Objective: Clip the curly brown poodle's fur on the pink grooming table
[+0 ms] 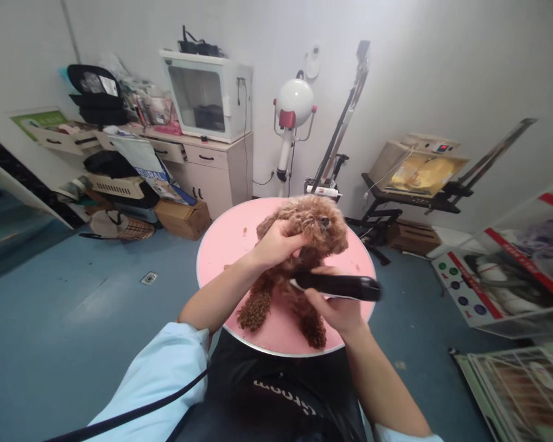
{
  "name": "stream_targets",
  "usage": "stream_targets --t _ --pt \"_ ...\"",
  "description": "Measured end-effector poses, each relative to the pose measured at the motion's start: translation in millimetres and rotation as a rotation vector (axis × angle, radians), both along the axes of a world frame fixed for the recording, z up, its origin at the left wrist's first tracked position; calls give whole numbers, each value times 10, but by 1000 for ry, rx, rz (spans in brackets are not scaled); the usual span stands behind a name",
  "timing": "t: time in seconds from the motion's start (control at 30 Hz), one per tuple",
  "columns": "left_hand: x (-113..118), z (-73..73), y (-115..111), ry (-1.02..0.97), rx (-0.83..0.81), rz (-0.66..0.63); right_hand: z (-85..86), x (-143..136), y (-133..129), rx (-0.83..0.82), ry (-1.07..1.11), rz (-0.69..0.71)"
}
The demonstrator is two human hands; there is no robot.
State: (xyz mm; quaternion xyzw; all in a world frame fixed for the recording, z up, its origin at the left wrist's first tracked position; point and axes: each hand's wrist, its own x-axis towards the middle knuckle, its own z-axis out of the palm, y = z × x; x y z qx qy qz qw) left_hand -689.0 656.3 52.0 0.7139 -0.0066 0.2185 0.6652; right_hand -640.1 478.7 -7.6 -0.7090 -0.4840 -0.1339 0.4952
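Observation:
A curly brown dog (270, 294) sits facing me on a round pink grooming table (221, 245). Its muzzle is tipped up. My left hand (283, 241) is closed on the fur at the side of the dog's jaw, thumb and fingers pinched together. In my right hand (338, 310) is a black hair clipper (341, 286), held level. The clipper's blade end points left and rests at the dog's chest, just under the neck; whether it touches skin is hidden by fur.
Behind the table stand a white dryer (295, 101) on a post and a drawer cabinet (212, 161) bearing a white box (237, 101) with a glass door. A black stand (408, 196) is at right. Wire cage panels (520, 380) lie lower right. Small fur tufts dot the tabletop.

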Motion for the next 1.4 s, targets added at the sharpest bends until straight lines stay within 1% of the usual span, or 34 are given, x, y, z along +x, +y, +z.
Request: stream_targets --t 0.03,0.07,0.13,0.23,0.3,0.37,0.43,0.47,0.5,0.53,0.57,0.6,0.63,0.67,0.7,0.73,0.77,0.8,0.83,0.87,0.9,0.93,1.0,1.03,1.07,1.1,1.17,1.23,1.3,1.4 --pt "5 1 3 -12 1 -6 19 28 3 64 -15 -18" --pt "9 0 4 -24 0 -10 25 50 22 95 -23 -30" --pt "17 -7 4 -38 -10 -9 -29 59 90 65 -18 -35" --pt "22 -23 3 -28 -30 10 -264 -31 162 -29 -9 -39" --pt "12 -44 10 -12 -17 29 -434 -104 142 -76 -40 2" --pt "-15 -101 28 21 33 54 -536 -137 89 -36 -70 27" --pt "-61 -239 54 39 117 121 -563 -119 55 104 -99 -20" --pt "-92 -348 65 31 165 185 -562 -97 56 166 -113 -55" --pt "-130 -483 71 5 194 283 -563 -71 70 199 -121 -82" --pt "-173 -641 72 -23 204 403 -571 -46 91 193 -125 -90" --pt "-221 -813 66 -43 177 530 -589 -26 113 154 -125 -82" --pt "-271 -990 53 -31 106 600 -617 -13 130 98 -128 -61" --pt "-322 -1158 35 10 -11 583 -650 -8 136 40 -135 -33" --pt "-371 -1305 14 78 -150 490 -684 -8 127 -5 -144 -4" --pt "-416 -1420 -6 166 -306 372 -713 -11 104 -24 -152 12" --pt "-456 -1493 -20 257 -456 250 -731 -14 70 -15 -152 9" --pt "-490 -1520 -24 334 -585 117 -737 -13 32 26 -140 -15" --pt "-518 -1500 -14 385 -700 -7 -733 -8 -2 85 -126 -47" --pt "-540 -1439 11 411 -797 -115 -722 1 -25 145 -113 -86" --pt "-558 -1346 50 410 -879 -203 -711 14 -33 193 -107 -125" --pt "-570 -1233 96 399 -951 -257 -705 26 -26 219 -109 -148" --pt "-577 -1114 142 396 -1013 -273 -708 36 -6 222 -120 -153" --pt "-583 -909 195 434 -1069 -241 -747 39 43 171 -149 -128" --pt "-585 -843 188 474 -1072 -210 -778 33 60 143 -163 -105" --pt "-591 -809 157 513 -1059 -170 -814 21 70 134 -169 -84" --pt "-604 -809 103 546 -1033 -138 -851 9 71 139 -164 -74" --pt "-653 -895 -42 575 -965 -92 -917 -14 64 194 -121 -93" --pt "-735 -1056 -192 550 -914 -85 -976 -26 71 240 -73 -127" --pt "-840 -1244 -310 494 -893 -81 -1038 -36 95 182 -28 -136" --pt "-1000 -1526 -409 428 -815 -39 -1147 -77 102 -2 48 -93"
